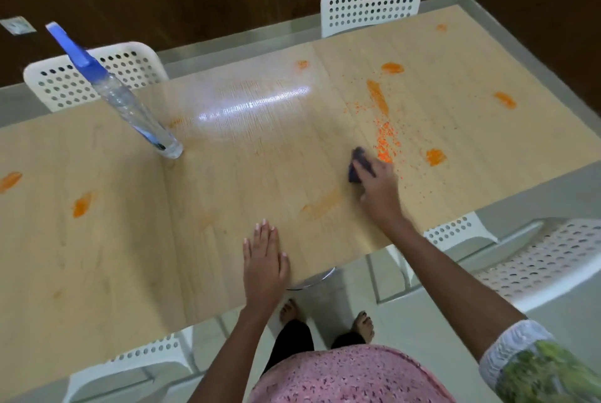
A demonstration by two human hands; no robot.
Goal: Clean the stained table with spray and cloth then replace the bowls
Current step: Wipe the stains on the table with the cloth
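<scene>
Dark cloth point(357, 165) in right hand point(379, 188) grip; left hand point(265, 259) flat (wood-grain table point(130, 240))

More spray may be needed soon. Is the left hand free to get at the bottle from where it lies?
Probably yes. The left hand lies flat and empty on the table, and only bare tabletop shows between it and the bottle, which stands farther back to its left. The right hand, holding the cloth, works on the other side.

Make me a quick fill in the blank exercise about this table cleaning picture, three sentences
1. The right hand presses a dark ____ against the table.
2. The stains on the table are ____ in colour.
3. The spray bottle has a ____ nozzle, and the left hand lies flat.

Missing words: cloth; orange; blue
</scene>
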